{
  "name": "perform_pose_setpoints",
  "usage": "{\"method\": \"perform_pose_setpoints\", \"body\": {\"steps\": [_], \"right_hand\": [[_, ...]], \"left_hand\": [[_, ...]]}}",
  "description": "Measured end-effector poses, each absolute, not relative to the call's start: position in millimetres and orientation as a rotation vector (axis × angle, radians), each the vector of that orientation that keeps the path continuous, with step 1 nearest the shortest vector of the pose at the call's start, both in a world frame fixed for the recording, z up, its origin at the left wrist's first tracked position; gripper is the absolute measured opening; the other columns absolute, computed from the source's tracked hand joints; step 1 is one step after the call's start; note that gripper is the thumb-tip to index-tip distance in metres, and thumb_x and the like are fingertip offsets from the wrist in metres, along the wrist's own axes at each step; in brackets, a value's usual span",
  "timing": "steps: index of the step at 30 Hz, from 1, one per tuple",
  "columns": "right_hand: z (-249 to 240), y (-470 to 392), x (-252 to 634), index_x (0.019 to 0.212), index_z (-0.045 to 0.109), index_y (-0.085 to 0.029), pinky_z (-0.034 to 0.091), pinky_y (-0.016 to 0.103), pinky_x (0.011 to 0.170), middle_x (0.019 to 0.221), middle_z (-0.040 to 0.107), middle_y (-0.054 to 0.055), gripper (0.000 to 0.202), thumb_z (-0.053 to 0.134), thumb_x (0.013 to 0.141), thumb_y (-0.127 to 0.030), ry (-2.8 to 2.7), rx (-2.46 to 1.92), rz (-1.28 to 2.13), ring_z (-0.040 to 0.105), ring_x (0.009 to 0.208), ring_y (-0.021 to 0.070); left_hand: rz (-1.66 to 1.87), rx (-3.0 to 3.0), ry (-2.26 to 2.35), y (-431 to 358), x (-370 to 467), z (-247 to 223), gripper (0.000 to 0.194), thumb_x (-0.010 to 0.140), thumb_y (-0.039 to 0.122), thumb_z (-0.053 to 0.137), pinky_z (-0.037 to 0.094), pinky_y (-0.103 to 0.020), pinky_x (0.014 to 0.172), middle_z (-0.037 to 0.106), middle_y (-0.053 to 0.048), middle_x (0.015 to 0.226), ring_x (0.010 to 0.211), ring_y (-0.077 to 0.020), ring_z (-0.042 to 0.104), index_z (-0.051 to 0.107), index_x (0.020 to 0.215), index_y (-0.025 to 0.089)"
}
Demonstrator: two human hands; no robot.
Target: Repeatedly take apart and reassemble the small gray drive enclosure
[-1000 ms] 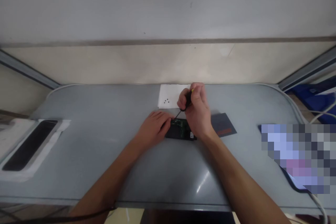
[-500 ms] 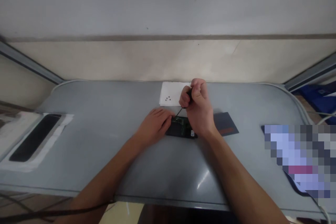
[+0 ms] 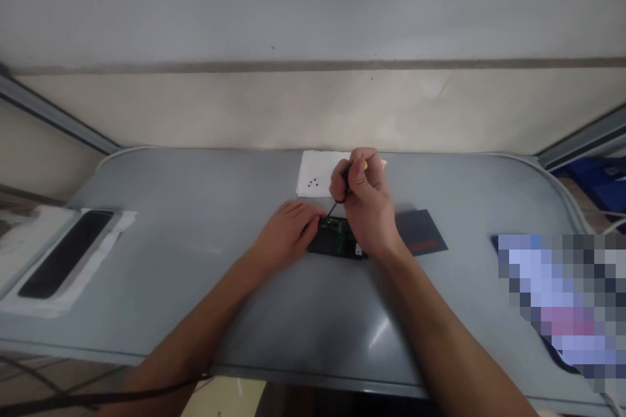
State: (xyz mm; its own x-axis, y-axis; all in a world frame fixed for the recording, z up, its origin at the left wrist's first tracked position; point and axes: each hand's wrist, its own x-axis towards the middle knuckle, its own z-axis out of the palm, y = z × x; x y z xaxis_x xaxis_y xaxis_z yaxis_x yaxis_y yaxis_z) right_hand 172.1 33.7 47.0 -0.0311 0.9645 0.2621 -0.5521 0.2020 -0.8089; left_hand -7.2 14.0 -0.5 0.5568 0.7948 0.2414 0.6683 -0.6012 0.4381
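Observation:
In the middle of the table lies an opened phone, black with a green circuit board showing at its upper part. My left hand grips its left end, fingers close together and thumb along the edge. My right hand is closed round a screwdriver with a dark handle and a yellow end. The thin shaft slants down to the board beside my left fingertips; the tip is too small to make out. Part of the phone's right side is hidden by my right hand. Several small dark screws lie on white paper behind it.
A dark flat panel lies right of my right wrist. On the left, a black phone-shaped panel rests on white sheets. At the right edge is a blurred-out device. A wall stands behind the table, and a dark cable crosses the lower left.
My right hand has turned and tilted slightly, bringing the screwdriver's yellow end into sight. The shaft still meets the board at about the same place, and my left hand has stayed put.

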Motion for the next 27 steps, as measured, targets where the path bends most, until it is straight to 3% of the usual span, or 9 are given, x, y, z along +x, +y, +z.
{"method": "perform_pose_setpoints", "body": {"steps": [4, 6, 11, 14, 16, 19, 21, 25, 27], "right_hand": [[46.8, 37.5, 177.8, 0.094, 0.06, -0.025, 0.046, 0.03, 0.071, 0.089, 0.059, 0.002, 0.032, 0.061, 0.102, -0.056, -1.046, -0.551, 1.323, 0.056, 0.078, 0.0145], [47.8, 39.0, 179.0, 0.095, 0.063, -0.024, 0.047, 0.031, 0.069, 0.086, 0.057, 0.002, 0.037, 0.056, 0.103, -0.06, -1.055, -0.568, 1.362, 0.056, 0.076, 0.0155], [47.1, 38.4, 172.0, 0.099, 0.051, -0.028, 0.044, 0.029, 0.062, 0.073, 0.048, -0.003, 0.04, 0.053, 0.101, -0.068, -0.925, -0.601, 1.331, 0.048, 0.064, 0.0142], [44.7, 38.1, 171.2, 0.097, 0.043, -0.029, 0.043, 0.027, 0.062, 0.072, 0.046, -0.006, 0.04, 0.072, 0.094, -0.057, -0.938, -0.567, 1.319, 0.045, 0.063, 0.0126], [43.8, 39.4, 174.3, 0.097, 0.048, -0.029, 0.045, 0.028, 0.067, 0.078, 0.051, -0.005, 0.035, 0.075, 0.093, -0.051, -0.978, -0.549, 1.3, 0.05, 0.069, 0.0125], [43.8, 41.9, 179.4, 0.1, 0.061, -0.026, 0.048, 0.03, 0.075, 0.091, 0.06, 0.001, 0.027, 0.066, 0.099, -0.053, -1.068, -0.528, 1.34, 0.057, 0.08, 0.0138], [44.4, 42.0, 179.2, 0.101, 0.063, -0.026, 0.048, 0.031, 0.072, 0.088, 0.059, 0.001, 0.031, 0.061, 0.101, -0.057, -1.066, -0.507, 1.384, 0.056, 0.076, 0.0146], [45.6, 37.8, 169.0, 0.104, 0.056, -0.027, 0.043, 0.03, 0.061, 0.074, 0.052, -0.002, 0.04, 0.052, 0.102, -0.067, -0.917, -0.517, 1.346, 0.048, 0.063, 0.0141], [46.3, 35.7, 164.4, 0.102, 0.05, -0.029, 0.041, 0.028, 0.059, 0.073, 0.049, -0.004, 0.04, 0.058, 0.099, -0.068, -0.907, -0.51, 1.334, 0.045, 0.061, 0.0127]], "left_hand": [[0.587, 2.491, 1.225, 14.0, -7.2, 0.1, 0.028, 0.11, 0.025, 0.039, 0.052, -0.043, 0.097, 0.074, -0.007, 0.104, 0.102, -0.0246, 0.067, 0.066, 0.112, 0.02], [0.594, 2.483, 1.236, 14.1, -7.1, -0.2, 0.028, 0.11, 0.026, 0.039, 0.052, -0.044, 0.098, 0.074, -0.007, 0.104, 0.102, -0.0246, 0.067, 0.066, 0.112, 0.02], [0.592, 2.487, 1.265, 14.5, -6.2, -0.2, 0.028, 0.109, 0.024, 0.039, 0.052, -0.044, 0.1, 0.074, -0.008, 0.104, 0.104, -0.0256, 0.068, 0.067, 0.112, 0.02], [0.607, 2.495, 1.247, 14.9, -5.8, -0.1, 0.029, 0.11, 0.026, 0.039, 0.052, -0.043, 0.098, 0.074, -0.008, 0.103, 0.102, -0.0251, 0.067, 0.067, 0.111, 0.02], [0.61, 2.497, 1.239, 15.2, -5.6, -0.3, 0.03, 0.11, 0.027, 0.038, 0.052, -0.043, 0.096, 0.074, -0.008, 0.102, 0.099, -0.0247, 0.067, 0.067, 0.11, 0.019], [0.593, 2.486, 1.252, 15.5, -5.6, -0.8, 0.031, 0.111, 0.026, 0.037, 0.051, -0.043, 0.096, 0.074, -0.007, 0.102, 0.099, -0.0244, 0.067, 0.067, 0.11, 0.019], [0.591, 2.478, 1.256, 15.6, -5.9, -1.2, 0.03, 0.11, 0.026, 0.037, 0.051, -0.043, 0.098, 0.074, -0.007, 0.105, 0.101, -0.0243, 0.067, 0.067, 0.112, 0.02], [0.591, 2.47, 1.273, 15.5, -6.8, -1.1, 0.031, 0.111, 0.029, 0.037, 0.051, -0.042, 0.099, 0.074, -0.007, 0.106, 0.102, -0.0239, 0.067, 0.067, 0.112, 0.021], [0.594, 2.469, 1.278, 15.4, -6.9, -0.6, 0.031, 0.111, 0.029, 0.037, 0.051, -0.042, 0.098, 0.074, -0.007, 0.105, 0.102, -0.024, 0.067, 0.067, 0.112, 0.02]]}}
